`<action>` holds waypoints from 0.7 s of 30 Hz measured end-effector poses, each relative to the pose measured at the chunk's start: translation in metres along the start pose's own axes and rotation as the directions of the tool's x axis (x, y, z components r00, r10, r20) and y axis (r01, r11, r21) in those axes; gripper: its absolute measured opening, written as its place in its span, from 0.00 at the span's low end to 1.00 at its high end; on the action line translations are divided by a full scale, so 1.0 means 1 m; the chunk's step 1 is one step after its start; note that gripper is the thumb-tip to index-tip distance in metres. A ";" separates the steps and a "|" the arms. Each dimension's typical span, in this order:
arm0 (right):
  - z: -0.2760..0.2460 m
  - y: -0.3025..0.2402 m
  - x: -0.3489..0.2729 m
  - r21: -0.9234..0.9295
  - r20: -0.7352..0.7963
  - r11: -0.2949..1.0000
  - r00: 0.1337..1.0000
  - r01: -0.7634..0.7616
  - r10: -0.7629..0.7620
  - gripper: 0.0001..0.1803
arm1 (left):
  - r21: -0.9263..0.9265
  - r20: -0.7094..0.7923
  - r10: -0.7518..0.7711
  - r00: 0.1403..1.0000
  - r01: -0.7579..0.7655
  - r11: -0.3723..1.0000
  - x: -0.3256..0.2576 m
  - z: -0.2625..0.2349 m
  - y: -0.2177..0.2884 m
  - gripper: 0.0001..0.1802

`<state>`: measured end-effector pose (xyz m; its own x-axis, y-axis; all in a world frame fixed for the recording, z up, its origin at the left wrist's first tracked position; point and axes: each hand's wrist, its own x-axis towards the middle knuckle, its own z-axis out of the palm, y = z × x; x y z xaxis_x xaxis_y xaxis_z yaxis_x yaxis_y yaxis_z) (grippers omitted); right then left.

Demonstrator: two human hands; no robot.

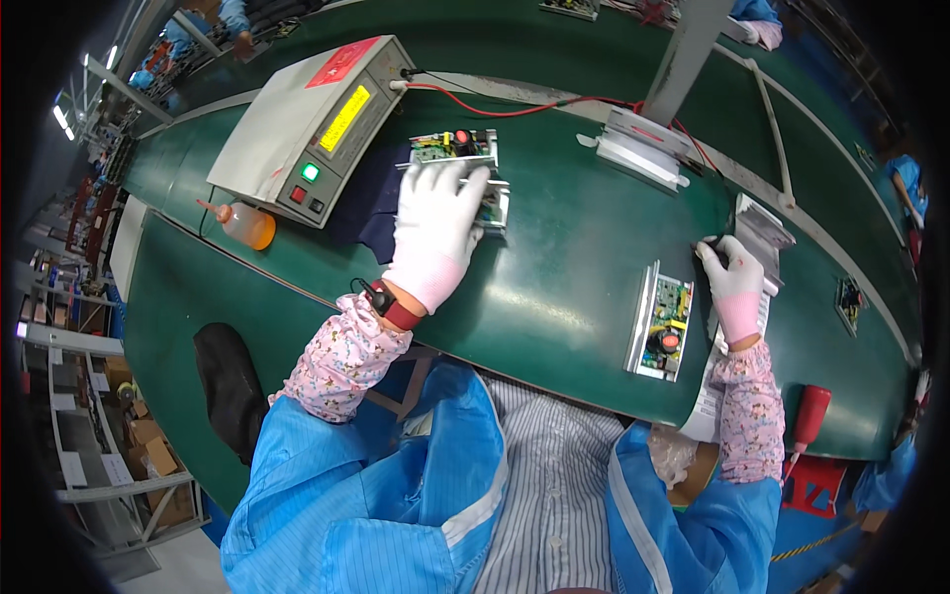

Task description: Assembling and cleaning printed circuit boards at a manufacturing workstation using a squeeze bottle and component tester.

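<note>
My left hand point(435, 223), in a white glove, lies flat with spread fingers on a green circuit board in a metal tray point(465, 148), beside a grey test instrument point(307, 124). My right hand point(734, 282), also gloved, is closed on a small dark object at the edge of a ribbed metal housing point(764, 226). Between my hands lies a second circuit board in a metal tray point(661, 322), untouched.
An orange squeeze bottle point(247, 226) lies left of the instrument. Red wires point(515, 107) run from the instrument to a white fixture point(638, 148) at a grey post. A red bottle point(809, 416) and white paper sheet point(708, 396) sit at the green bench's near right edge.
</note>
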<state>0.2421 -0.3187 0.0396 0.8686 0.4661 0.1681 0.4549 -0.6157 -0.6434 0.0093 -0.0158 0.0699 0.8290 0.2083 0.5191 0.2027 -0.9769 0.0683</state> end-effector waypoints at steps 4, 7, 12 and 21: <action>-0.001 -0.007 -0.001 -0.040 -0.021 0.999 1.000 -0.023 0.022 0.11 | -0.221 -0.029 0.049 0.998 -0.054 0.974 0.013 0.006 0.040 0.35; 0.001 -0.004 0.002 -0.058 -0.023 0.998 0.999 0.020 -0.021 0.11 | -0.578 0.049 0.363 0.930 -0.270 0.770 0.022 0.024 0.082 0.31; -0.002 -0.004 -0.003 -0.115 -0.051 0.993 0.999 0.010 -0.015 0.11 | -0.552 -0.098 0.569 0.817 -0.520 0.652 0.037 0.061 0.120 0.23; -0.023 -0.020 -0.024 0.173 -0.117 0.976 0.981 -0.132 0.153 0.11 | -0.516 0.012 0.295 0.955 -0.247 0.820 0.034 0.074 0.140 0.12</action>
<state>0.2171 -0.3323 0.0656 0.9449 0.2891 0.1535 0.2956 -0.5525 -0.7793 0.1042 -0.1416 0.0342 0.8580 -0.0888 0.5059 -0.3076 -0.8776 0.3677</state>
